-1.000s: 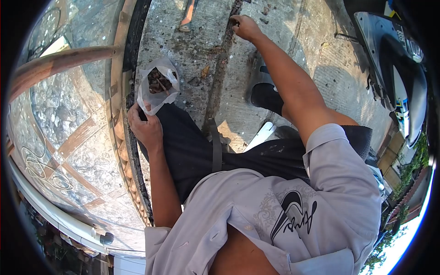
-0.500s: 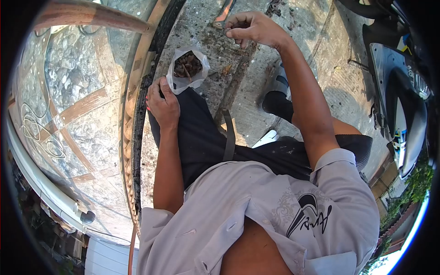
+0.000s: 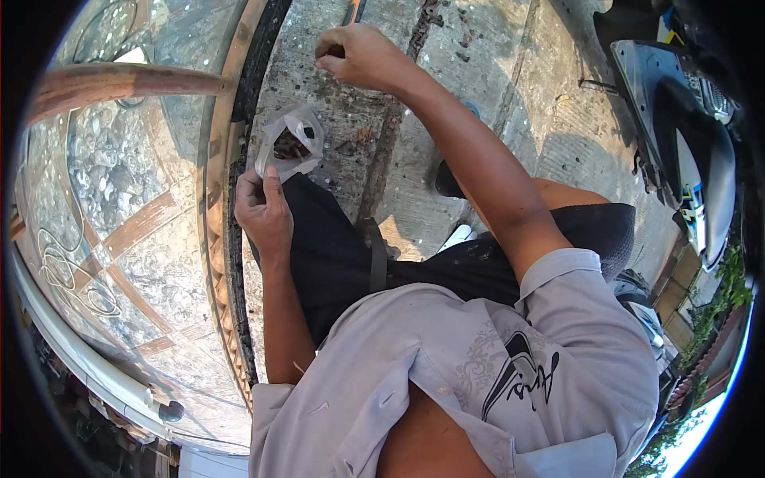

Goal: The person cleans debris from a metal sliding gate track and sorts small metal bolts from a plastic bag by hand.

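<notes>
My left hand (image 3: 266,213) pinches the near rim of a clear plastic bag (image 3: 312,137), thumb and fingers closed on it. Small brown pieces (image 3: 288,146) lie inside; their kind is not plain from here. Beyond the bag, my right hand (image 3: 360,57) hangs over the concrete with its fingers curled and thumb drawn in. Whatever it may hold is hidden by the fingers. Just past that hand lies a tool with an orange and dark handle (image 3: 355,11), partly cut off by the top of the view.
A wooden edge with a dark strip (image 3: 213,191) runs along my left, beside a patterned surface (image 3: 119,231) carrying a loose cable (image 3: 60,275). A wooden pole (image 3: 131,80) crosses at upper left. Dark scraps (image 3: 426,28) litter the concrete (image 3: 494,72). A motorbike (image 3: 677,143) stands at right.
My right hand has swung left, closer to above the bag, fingers still curled. The bag's mouth looks narrower, with my left hand still at its rim. The whole view has shifted slightly.
</notes>
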`<state>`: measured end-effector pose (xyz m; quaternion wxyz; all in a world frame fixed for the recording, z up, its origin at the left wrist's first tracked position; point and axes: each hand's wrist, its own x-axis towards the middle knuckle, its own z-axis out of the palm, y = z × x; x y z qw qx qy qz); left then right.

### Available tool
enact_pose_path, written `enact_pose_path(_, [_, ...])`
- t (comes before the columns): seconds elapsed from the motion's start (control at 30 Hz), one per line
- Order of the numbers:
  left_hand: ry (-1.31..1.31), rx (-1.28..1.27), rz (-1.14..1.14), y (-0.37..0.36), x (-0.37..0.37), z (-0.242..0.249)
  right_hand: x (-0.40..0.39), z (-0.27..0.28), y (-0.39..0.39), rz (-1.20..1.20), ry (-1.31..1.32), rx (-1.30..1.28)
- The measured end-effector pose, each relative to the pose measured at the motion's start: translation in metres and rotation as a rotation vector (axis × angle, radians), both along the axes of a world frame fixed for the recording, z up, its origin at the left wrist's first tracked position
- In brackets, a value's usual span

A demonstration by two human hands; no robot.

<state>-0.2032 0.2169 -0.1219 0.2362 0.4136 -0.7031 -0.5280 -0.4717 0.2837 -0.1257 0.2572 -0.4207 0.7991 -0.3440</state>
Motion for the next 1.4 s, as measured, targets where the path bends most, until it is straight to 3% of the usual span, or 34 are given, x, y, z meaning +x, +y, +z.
enact_pose_path(0.1, [-0.011,-0.005,-0.028,-0.003,-0.004,0.001,-0.052,-0.127,0.052,-0.334,0.266,0.325])
enact_pose_path(0.17, [0.009,0.007,-0.017,-0.002,-0.009,0.003,-0.054,-0.177,0.089,-0.254,0.194,0.425])
enact_pose_path(0.37, [0.071,0.245,0.039,-0.004,-0.021,0.015,-0.070,-0.180,0.124,-0.482,-0.070,0.258])
enact_pose_path(0.47, [0.095,0.342,0.009,-0.004,-0.027,0.015,-0.104,-0.189,0.159,-0.803,0.115,0.203])
enact_pose_path(0.63, [0.190,0.445,0.021,0.005,-0.054,0.039,-0.139,-0.219,0.213,-0.725,0.343,0.460])
enact_pose_path(0.7, [0.247,0.488,0.016,0.007,-0.066,0.051,-0.138,-0.207,0.213,-0.672,0.272,0.574])
enact_pose_path(0.8, [0.298,0.526,-0.041,0.007,-0.076,0.058,-0.144,-0.223,0.218,-0.651,0.189,0.531])
enact_pose_path(0.9, [0.232,0.531,-0.039,0.008,-0.085,0.048,-0.141,-0.218,0.204,-0.812,-0.040,0.339])
enact_pose_path(0.97, [0.168,0.540,-0.025,0.013,-0.084,0.030,-0.139,-0.173,0.168,-0.827,-0.433,-0.003])
enact_pose_path(1.03, [0.126,0.559,-0.023,0.021,-0.080,0.008,-0.121,-0.092,0.117,-0.445,-0.327,-0.110])
enact_pose_path(1.1, [0.117,0.494,-0.049,0.025,-0.079,0.005,-0.094,0.014,0.070,-0.048,-0.462,0.023])
enact_pose_path(1.17, [0.115,0.525,-0.008,0.023,-0.083,0.009,-0.060,0.038,0.044,0.275,-0.420,-0.067])
enact_pose_path(1.23, [0.103,0.518,-0.015,0.020,-0.081,0.008,-0.026,0.052,0.025,0.558,-0.119,0.053])
enact_pose_path(1.3, [0.111,0.529,-0.014,0.018,-0.082,0.003,0.009,0.037,0.014,0.549,-0.028,0.324])
enact_pose_path(1.4, [0.122,0.546,0.029,0.016,-0.081,0.000,0.018,0.023,0.014,0.582,0.143,0.346])
